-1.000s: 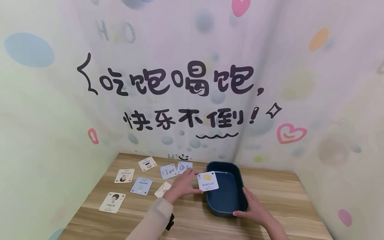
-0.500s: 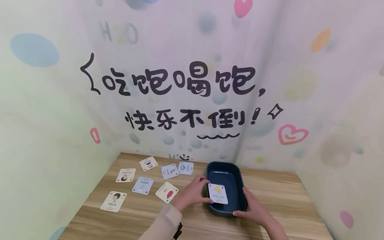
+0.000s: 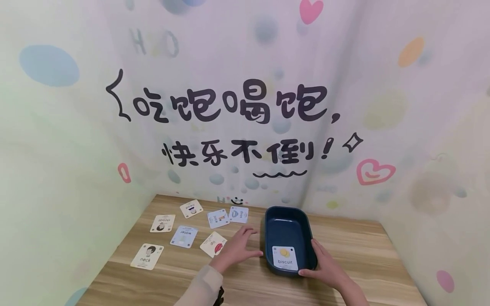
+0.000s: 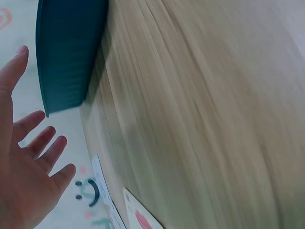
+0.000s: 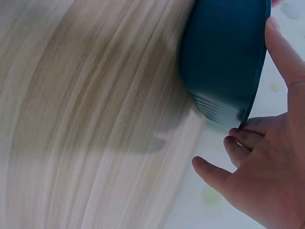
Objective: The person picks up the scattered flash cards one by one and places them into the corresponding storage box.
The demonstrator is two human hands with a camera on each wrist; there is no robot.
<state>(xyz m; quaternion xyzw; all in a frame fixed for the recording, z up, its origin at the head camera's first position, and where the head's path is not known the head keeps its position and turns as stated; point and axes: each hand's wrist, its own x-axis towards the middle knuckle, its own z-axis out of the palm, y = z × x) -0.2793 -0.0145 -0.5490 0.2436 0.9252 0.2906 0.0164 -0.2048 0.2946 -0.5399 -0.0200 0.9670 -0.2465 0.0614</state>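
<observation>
A dark blue rectangular bin (image 3: 287, 231) stands on the wooden table. A white "biscuit" card (image 3: 285, 257) lies inside it at the near end, picture side up. My right hand (image 3: 325, 264) grips the bin at its near right corner, thumb on the rim and fingers along the right side. In the right wrist view, its thumb (image 5: 282, 50) and some fingertips touch the rim. My left hand (image 3: 238, 250) holds nothing; it hovers left of the bin with fingers spread, also seen in the left wrist view. Just behind that hand, the "lip" card (image 3: 212, 242) is partly covered.
More picture cards lie to the left: "neck" (image 3: 147, 256), "water" (image 3: 184, 236), "throat" (image 3: 162, 223), "head" (image 3: 191, 208), "juice" (image 3: 218, 218) and "soup" (image 3: 239, 214). A printed curtain (image 3: 245, 178) hangs behind the table (image 3: 352, 242).
My left hand has brought the "biscuit" card over the bin, let it go inside and drawn back to the left. My right hand has stayed on the bin.
</observation>
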